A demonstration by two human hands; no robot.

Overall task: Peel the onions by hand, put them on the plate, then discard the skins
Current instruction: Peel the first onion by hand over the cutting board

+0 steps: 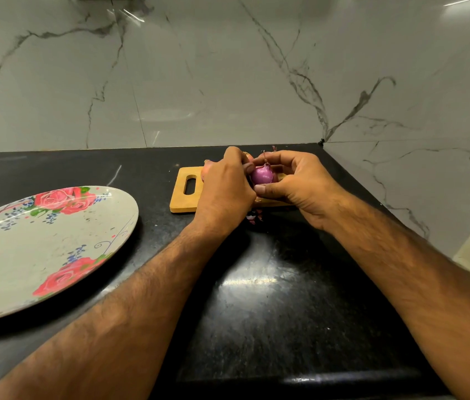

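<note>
Purple onion (262,175) sits pinched between your two hands, held just above the wooden cutting board (183,197) at the back of the black tabletop (256,284). Your right hand (294,183) cups it, thumb under and fingers curled over the top, so the bulb stays steady and can be turned. Your left hand (225,189) closes in from the side, fingertips pressed at the onion's left edge, probably nipping at a strip of skin; the exact pinch is hidden behind the knuckles. Surface looks glossy and mostly bare, with a dry tip still sticking up, so peeling of this one seems near done, judging by the shine.

Holding it over the board makes sense: scraps drop in one spot. A few reddish skin bits (255,216) lie on the tabletop just in front of the board, below your hands. More onions (206,166) with paper skin peek out behind your left hand, on the board, count unclear.

Floral plate (54,255) sits well apart to the left, nothing on it, within easy reach of your left arm for the drop-off. No bin visible. Likely next: strip the tip, then carry the onion left to the plate. Risk: slick bulb slipping from the pinch.
</note>
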